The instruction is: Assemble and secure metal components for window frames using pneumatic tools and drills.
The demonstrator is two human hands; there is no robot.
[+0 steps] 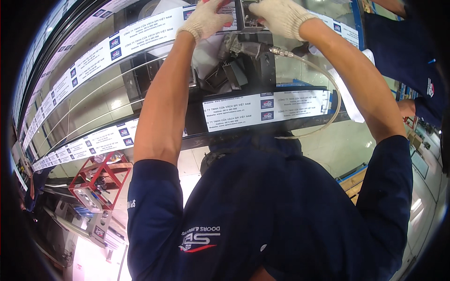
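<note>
Head view: the right hand (281,18) bends over the metal piece (251,22), which lies just left of its fingertips; the left hand (206,21), farther off, covers the filmed bar (154,28). Whether either grip is clenched cannot be told. The piece's visible side runs away from the body, far end cropped; nearer, a fitting (281,51) lies crosswise.

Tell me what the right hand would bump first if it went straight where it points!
Probably the grey metal piece close beside the right hand; they may already touch, though depth is unclear.
</note>
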